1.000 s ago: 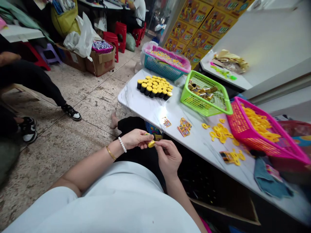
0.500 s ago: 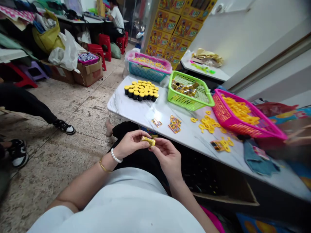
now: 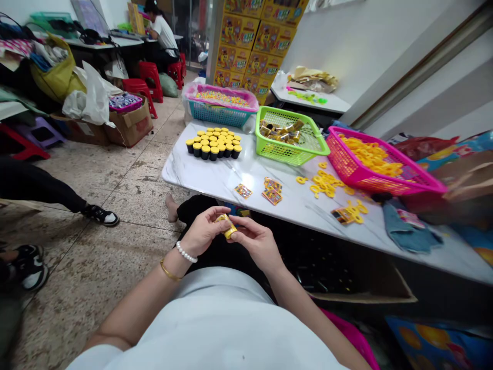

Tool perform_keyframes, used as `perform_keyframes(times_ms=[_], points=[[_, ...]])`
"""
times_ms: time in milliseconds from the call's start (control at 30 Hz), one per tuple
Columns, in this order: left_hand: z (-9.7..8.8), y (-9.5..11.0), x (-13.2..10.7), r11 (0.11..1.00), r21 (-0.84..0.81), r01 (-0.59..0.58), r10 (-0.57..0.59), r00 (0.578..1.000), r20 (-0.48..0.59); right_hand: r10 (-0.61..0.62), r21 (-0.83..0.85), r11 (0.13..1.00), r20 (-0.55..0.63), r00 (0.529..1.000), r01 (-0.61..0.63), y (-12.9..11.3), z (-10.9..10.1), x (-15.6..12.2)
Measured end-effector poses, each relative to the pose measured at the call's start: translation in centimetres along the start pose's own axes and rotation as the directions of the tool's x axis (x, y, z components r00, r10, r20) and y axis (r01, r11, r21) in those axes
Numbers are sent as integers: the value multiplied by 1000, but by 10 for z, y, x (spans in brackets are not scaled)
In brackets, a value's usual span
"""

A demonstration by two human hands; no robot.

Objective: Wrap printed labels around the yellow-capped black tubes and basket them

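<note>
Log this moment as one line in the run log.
left hand: pinches gold-foil piece | right hand: fingers at same piece | nearby: green plastic basket of gold pieces

Light: bright all over the room.
Shine: a white shiny spot on the table top.
Shadow: dark under the table.
Blur: the brown bag at the right edge is smeary.
Sharp: the left hand and right hand look clear.
Bend: the wall looks tipped and curved.

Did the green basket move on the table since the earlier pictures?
No. The green basket keeps the same place beside the yellow-capped black containers on the marble table; only the head camera's view shifted.
</note>
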State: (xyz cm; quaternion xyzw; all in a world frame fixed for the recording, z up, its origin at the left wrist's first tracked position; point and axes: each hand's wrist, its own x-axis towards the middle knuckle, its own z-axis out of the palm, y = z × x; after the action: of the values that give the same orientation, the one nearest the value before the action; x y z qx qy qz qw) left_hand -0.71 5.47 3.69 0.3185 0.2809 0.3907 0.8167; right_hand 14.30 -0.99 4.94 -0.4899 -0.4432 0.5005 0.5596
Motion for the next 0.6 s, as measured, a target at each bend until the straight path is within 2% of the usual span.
perform_keyframes(times_ms=[67, 133, 233, 400, 500, 600], points=[[3, 0, -2, 995, -77, 57, -55, 998, 27, -68, -32, 997, -12, 998, 67, -1, -1, -3], [7, -1, -4, 980, -150, 128, -116, 990, 86, -169, -64, 984, -73, 983, 164, 0, -2, -5], [10, -9, -5, 961, -183, 205, -179, 973, 148, -259, -130, 961, -109, 960, 245, 6, -4, -6], [11, -23, 0, 946, -213, 243, -232, 970, 79, -335, -281, 914, -114, 935, 293, 17, -12, -4], [11, -23, 3, 949, -210, 236, -226, 971, 74, -366, -393, 862, -43, 930, 321, 15, -15, -4], [10, -24, 3, 956, -187, 224, -212, 974, 81, -375, -422, 843, -15, 927, 334, 12, -13, -5]])
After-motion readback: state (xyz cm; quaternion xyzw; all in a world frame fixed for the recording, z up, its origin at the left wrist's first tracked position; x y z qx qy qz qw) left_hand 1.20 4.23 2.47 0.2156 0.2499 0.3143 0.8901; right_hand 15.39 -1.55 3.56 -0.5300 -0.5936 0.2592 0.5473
